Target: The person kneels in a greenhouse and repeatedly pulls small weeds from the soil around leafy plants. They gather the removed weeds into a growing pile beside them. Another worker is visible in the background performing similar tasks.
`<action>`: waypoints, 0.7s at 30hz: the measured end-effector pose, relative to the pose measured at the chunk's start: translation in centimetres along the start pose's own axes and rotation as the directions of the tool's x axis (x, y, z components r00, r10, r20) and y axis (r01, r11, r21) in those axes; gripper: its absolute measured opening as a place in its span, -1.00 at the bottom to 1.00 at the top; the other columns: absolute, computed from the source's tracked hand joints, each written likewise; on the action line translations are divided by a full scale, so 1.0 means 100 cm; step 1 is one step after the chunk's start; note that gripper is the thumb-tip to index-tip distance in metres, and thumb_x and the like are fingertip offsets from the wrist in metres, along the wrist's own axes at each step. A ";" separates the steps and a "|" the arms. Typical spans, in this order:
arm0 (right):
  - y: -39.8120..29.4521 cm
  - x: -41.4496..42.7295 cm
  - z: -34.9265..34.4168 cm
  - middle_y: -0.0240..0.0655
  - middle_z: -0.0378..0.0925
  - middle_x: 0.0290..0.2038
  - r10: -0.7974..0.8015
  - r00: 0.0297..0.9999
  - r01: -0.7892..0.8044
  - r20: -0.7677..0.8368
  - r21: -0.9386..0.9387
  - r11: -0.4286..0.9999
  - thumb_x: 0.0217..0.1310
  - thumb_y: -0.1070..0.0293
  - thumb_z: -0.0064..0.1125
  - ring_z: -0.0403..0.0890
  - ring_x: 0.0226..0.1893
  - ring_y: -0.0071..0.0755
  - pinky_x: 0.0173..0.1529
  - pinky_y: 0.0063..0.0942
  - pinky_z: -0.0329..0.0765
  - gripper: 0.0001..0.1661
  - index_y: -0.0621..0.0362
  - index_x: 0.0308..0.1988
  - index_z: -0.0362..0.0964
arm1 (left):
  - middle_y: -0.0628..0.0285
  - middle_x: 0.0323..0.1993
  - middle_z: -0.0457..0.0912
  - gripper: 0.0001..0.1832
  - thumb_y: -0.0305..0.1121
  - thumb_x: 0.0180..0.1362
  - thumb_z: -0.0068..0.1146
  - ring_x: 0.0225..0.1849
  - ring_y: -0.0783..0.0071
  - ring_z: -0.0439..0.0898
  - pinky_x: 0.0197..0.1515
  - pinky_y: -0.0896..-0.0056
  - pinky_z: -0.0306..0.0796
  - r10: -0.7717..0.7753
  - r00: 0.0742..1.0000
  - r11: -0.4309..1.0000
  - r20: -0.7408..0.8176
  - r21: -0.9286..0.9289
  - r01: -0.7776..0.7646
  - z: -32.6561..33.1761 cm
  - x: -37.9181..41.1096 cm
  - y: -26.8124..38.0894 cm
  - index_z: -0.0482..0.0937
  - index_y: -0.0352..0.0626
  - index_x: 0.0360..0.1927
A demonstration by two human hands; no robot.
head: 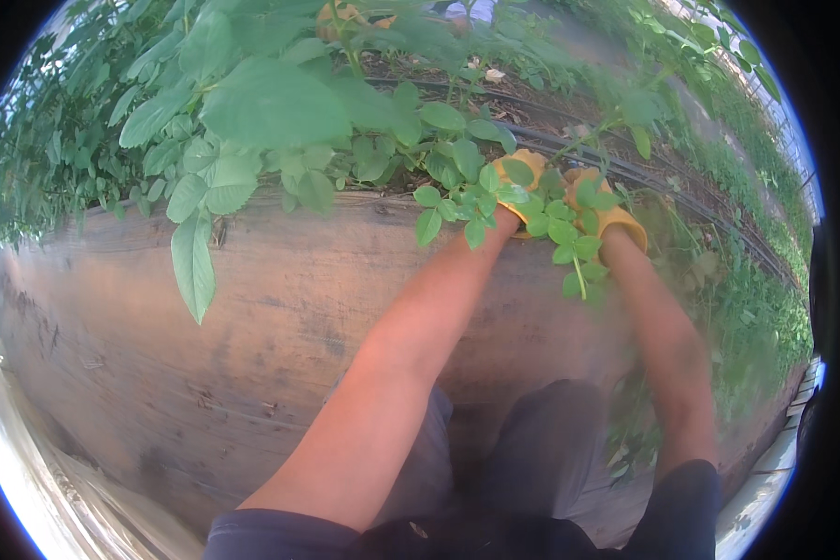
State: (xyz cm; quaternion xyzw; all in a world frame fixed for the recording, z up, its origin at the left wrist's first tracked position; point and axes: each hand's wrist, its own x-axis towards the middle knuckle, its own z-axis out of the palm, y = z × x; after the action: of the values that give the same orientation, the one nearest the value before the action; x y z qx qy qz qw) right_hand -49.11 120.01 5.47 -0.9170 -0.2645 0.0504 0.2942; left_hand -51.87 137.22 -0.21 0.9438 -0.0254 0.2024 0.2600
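Both my hands wear yellow-orange gloves and reach in among low leafy stems at the bed's near edge. My left hand [521,171] is partly covered by green leaflets [490,178]; its fingers are hard to make out. Just to the right, my right hand [591,192] sits beside a leafy shoot [563,231] that hangs down between the two wrists. Leaves hide its fingers, so I cannot tell whether either hand grips a stem. Black irrigation tubes [602,161] run behind and to the right of the gloves.
Large leaves [273,105] hang close at the upper left. A brown ground surface [273,280] lies before my knees. Across the bed, another person's yellow-orange glove [339,21] shows among foliage. More green plants [763,322] stand along the right.
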 end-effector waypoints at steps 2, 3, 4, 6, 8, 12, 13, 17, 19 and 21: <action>-0.002 -0.018 -0.002 -0.06 0.77 -0.06 -0.186 0.982 0.179 -0.038 -0.145 0.973 0.21 0.30 0.54 0.81 -0.02 0.15 0.02 -0.05 0.74 -0.52 0.16 0.10 0.60 | 0.05 0.00 0.89 -0.74 -0.20 0.38 0.33 0.09 -0.02 0.88 0.14 -0.04 0.74 0.017 0.999 0.991 0.027 -0.136 -0.013 0.005 -0.002 -0.009 0.87 -0.08 -0.04; -0.005 -0.033 -0.003 -0.06 0.77 -0.05 -0.278 0.959 0.262 -0.045 -0.222 0.939 0.19 0.29 0.57 0.80 -0.02 0.17 0.03 -0.06 0.75 -0.49 0.16 0.10 0.61 | 0.07 0.02 0.89 -0.75 -0.21 0.40 0.30 0.11 0.00 0.87 0.17 -0.02 0.72 0.004 0.998 0.978 0.066 -0.207 0.010 0.007 -0.003 -0.014 0.86 -0.08 -0.04; -0.009 -0.050 -0.004 -0.06 0.78 -0.04 -0.367 0.929 0.338 -0.045 -0.299 0.892 0.17 0.28 0.59 0.80 -0.02 0.18 0.04 -0.07 0.75 -0.47 0.16 0.10 0.61 | 0.07 0.03 0.89 -0.74 -0.21 0.41 0.29 0.12 0.01 0.86 0.17 -0.02 0.72 0.036 0.998 0.970 0.046 -0.243 -0.024 0.010 -0.003 -0.016 0.85 -0.08 0.00; -0.019 -0.074 0.000 -0.07 0.78 -0.01 -0.418 0.905 0.354 -0.083 -0.398 0.846 0.12 0.26 0.64 0.80 0.00 0.18 0.06 -0.08 0.75 -0.41 0.14 0.13 0.63 | 0.07 0.06 0.87 -0.72 -0.20 0.43 0.29 0.12 0.03 0.85 0.17 0.00 0.70 0.056 0.998 0.954 0.033 -0.297 -0.044 0.012 -0.002 -0.019 0.83 -0.07 0.06; -0.025 -0.081 0.011 -0.07 0.79 0.01 -0.241 0.965 0.173 -0.102 -0.445 0.879 0.11 0.22 0.67 0.80 0.03 0.14 0.08 -0.11 0.74 -0.36 0.11 0.17 0.65 | 0.06 0.09 0.86 -0.69 -0.19 0.44 0.28 0.12 0.05 0.84 0.18 0.01 0.69 0.074 0.997 0.946 0.003 -0.315 -0.069 0.008 -0.002 -0.023 0.81 -0.06 0.13; -0.025 -0.063 0.032 -0.14 0.80 0.02 0.135 0.988 -0.147 -0.080 -0.177 0.973 0.30 0.08 0.59 0.75 0.01 -0.03 0.11 -0.21 0.68 -0.38 0.07 0.26 0.66 | 0.06 0.14 0.84 -0.62 -0.17 0.48 0.26 0.13 0.10 0.82 0.18 0.03 0.66 0.103 0.991 0.927 -0.089 -0.352 -0.128 -0.016 -0.007 -0.037 0.76 -0.04 0.27; -0.026 -0.060 0.037 -0.17 0.80 0.02 0.184 0.979 -0.183 -0.092 0.015 0.983 0.38 0.06 0.54 0.73 0.01 -0.08 0.11 -0.23 0.66 -0.41 0.06 0.27 0.66 | 0.06 0.15 0.83 -0.60 -0.17 0.49 0.26 0.13 0.11 0.81 0.18 0.04 0.65 0.105 0.988 0.923 -0.116 -0.358 -0.140 -0.023 -0.009 -0.042 0.75 -0.03 0.30; -0.046 -0.063 0.057 -0.32 0.80 0.07 0.267 0.953 -0.168 -0.141 0.487 0.857 0.63 0.06 0.32 0.66 0.02 -0.30 0.13 -0.28 0.60 -0.53 0.13 0.28 0.67 | 0.05 0.21 0.81 -0.52 -0.15 0.52 0.25 0.14 0.15 0.79 0.19 0.06 0.62 0.062 0.989 0.931 -0.134 -0.348 -0.106 -0.038 -0.020 -0.048 0.70 -0.02 0.44; -0.062 -0.066 0.068 -0.38 0.81 0.11 0.270 0.941 -0.185 -0.204 0.358 0.915 0.67 0.08 0.28 0.65 0.03 -0.40 0.14 -0.31 0.60 -0.53 0.16 0.29 0.68 | 0.05 0.24 0.80 -0.48 -0.14 0.54 0.24 0.14 0.17 0.77 0.19 0.07 0.61 0.163 0.977 0.896 -0.137 -0.395 -0.204 -0.039 -0.021 -0.043 0.68 -0.01 0.50; -0.074 -0.068 0.076 -0.36 0.81 0.12 0.367 0.903 -0.184 -0.223 0.571 0.800 0.63 0.06 0.33 0.67 0.01 -0.43 0.15 -0.33 0.61 -0.51 0.14 0.30 0.69 | 0.04 0.22 0.81 -0.51 -0.15 0.53 0.24 0.14 0.14 0.78 0.17 0.05 0.62 0.187 0.980 0.888 -0.071 -0.414 -0.199 -0.039 -0.018 -0.034 0.70 -0.01 0.45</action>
State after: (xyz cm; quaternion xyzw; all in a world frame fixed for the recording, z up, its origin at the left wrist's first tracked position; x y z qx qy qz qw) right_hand -60.17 125.48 2.93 -0.8221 -0.0500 0.0148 0.5670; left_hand -54.44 141.99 0.54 0.8558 -0.1580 0.2309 0.4351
